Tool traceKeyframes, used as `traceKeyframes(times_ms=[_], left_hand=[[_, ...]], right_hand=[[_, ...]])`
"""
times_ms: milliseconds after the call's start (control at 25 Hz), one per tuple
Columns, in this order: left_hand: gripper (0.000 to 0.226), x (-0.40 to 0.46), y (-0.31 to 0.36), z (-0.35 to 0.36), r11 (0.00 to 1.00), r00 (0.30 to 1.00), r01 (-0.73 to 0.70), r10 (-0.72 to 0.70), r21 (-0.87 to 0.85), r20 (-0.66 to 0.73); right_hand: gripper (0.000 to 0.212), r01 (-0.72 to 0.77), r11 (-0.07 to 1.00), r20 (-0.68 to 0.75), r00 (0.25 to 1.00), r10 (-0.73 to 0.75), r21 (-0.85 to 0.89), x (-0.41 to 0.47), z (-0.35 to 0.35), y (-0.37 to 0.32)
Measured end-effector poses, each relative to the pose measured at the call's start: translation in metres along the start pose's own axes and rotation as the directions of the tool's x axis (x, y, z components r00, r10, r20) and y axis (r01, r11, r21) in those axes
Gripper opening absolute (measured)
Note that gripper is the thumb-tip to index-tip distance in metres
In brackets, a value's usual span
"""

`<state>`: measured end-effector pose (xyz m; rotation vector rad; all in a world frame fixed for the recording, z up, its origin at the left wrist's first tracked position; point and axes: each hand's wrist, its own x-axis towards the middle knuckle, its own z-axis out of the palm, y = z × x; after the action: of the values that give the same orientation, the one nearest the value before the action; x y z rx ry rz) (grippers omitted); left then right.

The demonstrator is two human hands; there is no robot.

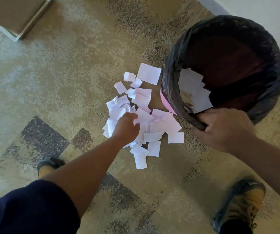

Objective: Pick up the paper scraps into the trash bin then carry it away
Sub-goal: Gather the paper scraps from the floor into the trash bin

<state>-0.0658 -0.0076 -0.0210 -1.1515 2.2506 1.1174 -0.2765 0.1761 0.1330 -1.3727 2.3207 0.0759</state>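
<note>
Tilting leftward, trash bin [223, 65] mouth

Patterned carpet floor [59, 73], tan with darker speckled patches. Loose heap of white paper scraps [146, 105] near the middle. Black-lined trash bin [262, 102] just beside the heap, toward the far right edge by the wall. Two work boots [240, 205] near the near edge.
</note>
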Motion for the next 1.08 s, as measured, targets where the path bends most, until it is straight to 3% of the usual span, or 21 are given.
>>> traceKeyframes(times_ms=[80,200,360,520,600,760,840,920,1080], left_hand=[[0.057,-0.003,-0.009,0.019,0.995,0.993,0.018,-0.03,0.102,0.116],[0.066,-0.002,-0.008,0.032,0.98,0.99,0.075,-0.095,0.185,0.1],[0.042,0.005,0.0,0.033,0.975,0.997,0.076,-0.08,0.209,0.014],[0.018,0.011,0.001,0.033,0.978,0.996,0.068,-0.079,0.195,0.046],[0.022,0.01,0.003,0.035,0.988,0.994,0.064,-0.075,0.137,0.077],[0.036,0.002,0.005,0.039,0.997,0.997,0.078,-0.078,0.009,0.013],[0.047,-0.003,0.009,0.039,0.988,0.993,0.115,-0.118,-0.103,-0.026],[0.057,-0.006,0.014,0.038,0.958,0.981,0.174,-0.189,-0.226,-0.046],[0.041,-0.007,0.02,0.038,0.892,0.958,0.269,-0.288,-0.363,0.001]], right_hand=[[0.043,0.007,1.0,-0.001,1.0,-0.007,0.008,-0.001,-0.001,-0.001],[0.036,-0.009,1.0,0.009,1.0,0.009,-0.02,0.001,-0.002,-0.001],[0.03,-0.018,1.0,0.005,1.0,0.018,-0.012,0.001,-0.001,0.0],[0.03,-0.026,0.999,-0.001,1.0,0.026,-0.033,0.001,-0.001,-0.001],[0.032,-0.029,0.999,0.024,0.999,0.029,-0.028,0.002,0.0,-0.001],[0.029,-0.05,0.999,0.042,0.998,0.05,0.008,0.002,-0.003,-0.005],[0.025,-0.062,0.998,0.004,0.998,0.062,-0.015,0.001,0.001,-0.017],[0.034,-0.078,0.997,-0.025,0.997,0.078,-0.009,-0.001,0.008,-0.03],[0.048,-0.012,1.0,-0.085,0.996,0.009,-0.028,-0.005,0.013,-0.039]])
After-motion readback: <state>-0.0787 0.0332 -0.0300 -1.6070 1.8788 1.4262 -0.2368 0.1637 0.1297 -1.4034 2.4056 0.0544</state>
